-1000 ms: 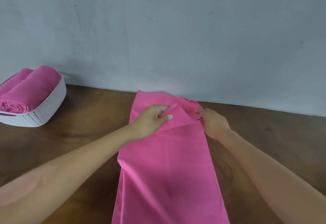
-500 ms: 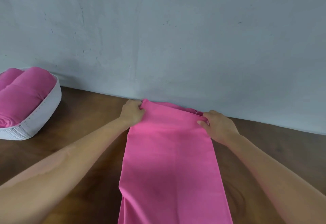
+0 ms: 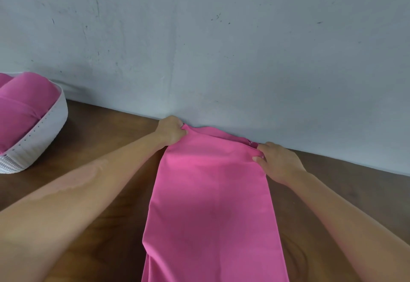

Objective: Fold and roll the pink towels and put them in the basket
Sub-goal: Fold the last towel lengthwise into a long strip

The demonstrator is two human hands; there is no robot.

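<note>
Towel [image 3: 210,204] corners in both hands [image 3: 172,132]

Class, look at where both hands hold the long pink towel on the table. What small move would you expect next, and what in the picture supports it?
Probably turning the far end toward the person to start the roll. The left hand and right hand each pinch a far corner of the pink towel, which lies flat as a long folded strip by the wall. Rolled towels already fill the basket.
</note>
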